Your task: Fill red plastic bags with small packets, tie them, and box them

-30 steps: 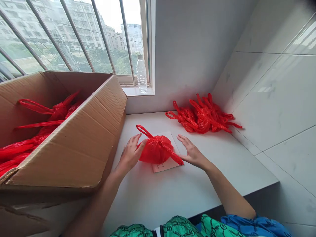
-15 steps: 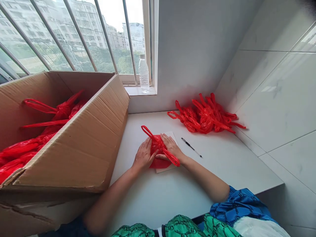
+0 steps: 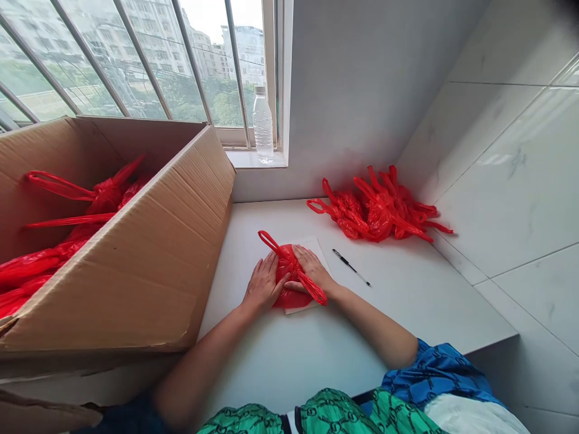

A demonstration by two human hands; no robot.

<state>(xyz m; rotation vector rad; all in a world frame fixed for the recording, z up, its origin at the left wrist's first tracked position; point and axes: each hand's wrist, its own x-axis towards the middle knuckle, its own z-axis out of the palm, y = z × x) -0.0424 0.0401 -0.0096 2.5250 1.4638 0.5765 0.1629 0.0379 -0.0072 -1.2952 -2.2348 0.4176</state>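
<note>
A crumpled red plastic bag (image 3: 288, 270) lies on a small white card (image 3: 316, 248) in the middle of the white counter. My left hand (image 3: 262, 284) lies flat against the bag's left side, fingers stretched out. My right hand (image 3: 313, 269) rests on top of the bag, fingers extended and pressing it down. One bag handle (image 3: 270, 240) sticks out to the upper left, another loops over my right wrist side.
A large open cardboard box (image 3: 136, 253) with several red bags (image 3: 67, 211) fills the left. A pile of red bags (image 3: 377, 208) lies at the back right by the tiled wall. A black pen (image 3: 351, 267) lies right of my hands. A water bottle (image 3: 263, 123) stands on the window sill.
A second ago my hands were apart on either side of the puffed-up bag; they have since closed in and pressed it flat. The pen, earlier hidden by my right hand, now shows.
</note>
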